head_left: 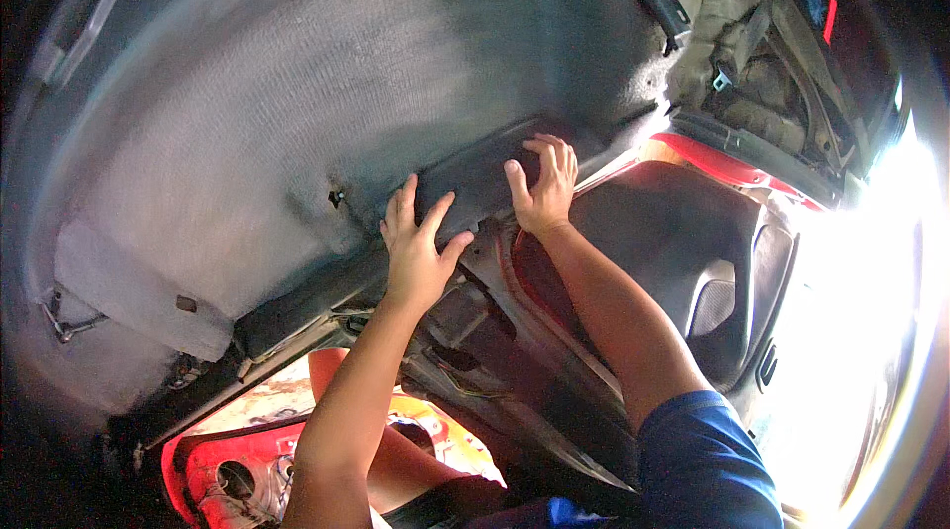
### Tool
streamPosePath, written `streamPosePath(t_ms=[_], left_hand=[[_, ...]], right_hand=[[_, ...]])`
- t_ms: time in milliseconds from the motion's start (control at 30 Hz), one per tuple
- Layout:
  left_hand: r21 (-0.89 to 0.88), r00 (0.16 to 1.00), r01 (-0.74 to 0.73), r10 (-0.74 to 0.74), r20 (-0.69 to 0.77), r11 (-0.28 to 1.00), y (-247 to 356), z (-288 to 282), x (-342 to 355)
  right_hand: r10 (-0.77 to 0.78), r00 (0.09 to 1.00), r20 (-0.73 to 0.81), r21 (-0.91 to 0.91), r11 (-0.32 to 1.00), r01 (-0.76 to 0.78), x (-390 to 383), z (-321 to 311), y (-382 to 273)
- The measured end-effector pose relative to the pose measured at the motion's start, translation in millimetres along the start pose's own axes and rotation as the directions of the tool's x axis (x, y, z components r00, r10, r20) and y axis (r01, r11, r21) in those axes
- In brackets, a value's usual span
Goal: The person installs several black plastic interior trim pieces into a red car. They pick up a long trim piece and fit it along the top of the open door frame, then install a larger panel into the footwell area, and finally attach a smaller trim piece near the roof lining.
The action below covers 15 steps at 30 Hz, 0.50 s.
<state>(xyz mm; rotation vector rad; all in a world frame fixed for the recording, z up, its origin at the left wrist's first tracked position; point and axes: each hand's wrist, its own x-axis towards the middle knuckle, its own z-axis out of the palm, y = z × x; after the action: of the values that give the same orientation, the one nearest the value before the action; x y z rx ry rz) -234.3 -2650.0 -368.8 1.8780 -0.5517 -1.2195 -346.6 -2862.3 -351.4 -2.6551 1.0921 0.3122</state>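
Where dark trim [483, 176] lies between left fingers [408, 198] and right fingers [560, 155], both spread wide, gripping nothing

Mostly matt, some gloss.
Grey lining [257, 113] at 10 o'clk: matt, fabric-like, ribbed; dk trim strip [487, 173] at 12: smooth plas.; red panel [252, 448] at 7–8: glossy ptd metal; door panel [643, 242] at 3: matt plas.; blue sleeve [703, 460] at 4–5: cloth.

dark trim strip [480, 173] partly hidden behind left hand [417, 250], blue sleeve [705, 460] cut off below
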Motion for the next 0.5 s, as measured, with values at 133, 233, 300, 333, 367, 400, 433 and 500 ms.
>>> streamPosePath(t_ms=[133,233,300,333,367,400,433,500], left_hand=[[0.058,0.994,0.098,-0.100,0.037,0.993,7,8,1],[0.110,0.993,0.076,-0.085,0.078,0.991,3,4,2],[0.224,0.982,0.073,-0.110,0.154,0.972,7,1,3],[0.261,0.985,0.039,-0.081,0.154,0.965,6,1,0],[0.297,0.986,0.004,-0.053,0.156,0.955,4,2,3],[0.333,0.987,-0.030,-0.025,0.158,0.942,2,3,4],[0.368,0.975,-0.073,-0.010,0.221,0.927,6,0,6],[0.336,0.947,-0.117,0.004,0.320,0.935,23,-3,11]], right_hand=[[-0.034,0.999,-0.004,-0.059,0.998,0.034,6,7,16],[-0.024,0.995,0.101,-0.081,0.996,0.033,9,10,21],[-0.006,0.990,0.138,-0.150,0.988,0.027,6,15,27],[0.011,0.986,0.168,-0.186,0.982,0.020,1,12,23],[0.069,0.958,0.278,-0.191,0.981,-0.015,7,8,20],[0.068,0.945,0.320,-0.185,0.983,-0.009,5,6,21],[0.060,0.933,0.356,-0.168,0.986,0.001,4,5,23],[0.091,0.871,0.482,-0.209,0.978,0.014,9,-1,25]])
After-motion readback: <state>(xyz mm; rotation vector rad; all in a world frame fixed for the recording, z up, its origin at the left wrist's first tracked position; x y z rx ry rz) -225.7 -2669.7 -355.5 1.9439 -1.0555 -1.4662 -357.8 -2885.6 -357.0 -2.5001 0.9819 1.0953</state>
